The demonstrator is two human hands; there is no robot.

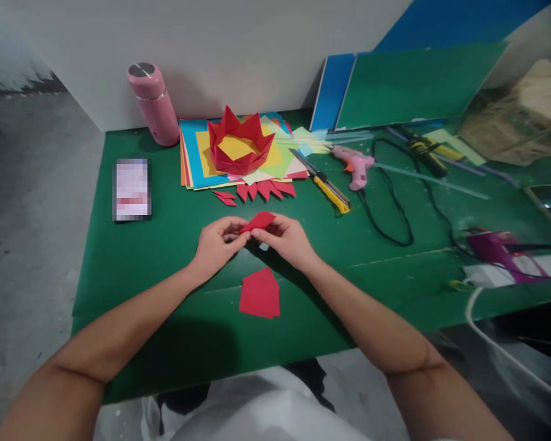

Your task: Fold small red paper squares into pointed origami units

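On the green table (142,263), near the middle, the person is holding a small red paper piece (258,220) with both hands. The left hand (218,245) is pinching its left end with thumb and fingers. The right hand (287,240) is pinching its right end, so both hands are closed tight on the paper. The piece is hanging just above the table, between the two hands. Just below the hands, a little stack of red squares (259,294) is lying flat, not touching them.

Behind the hands, a row of small red points (266,190) is lying by a pile of coloured paper (195,156). A red paper crown (240,142) is sitting on top of that pile. A pink bottle (153,104) is standing upright at the back left.

A phone (131,188) is lying to the left, and its screen is too blurry to read. To the right, a yellow knife (324,182) is lying beside a pink glue gun (356,165), and a black cord (390,202) is curling away from it. A purple glue gun (496,248) is lying far off at the right edge. Any writing on the tools is too small to read.
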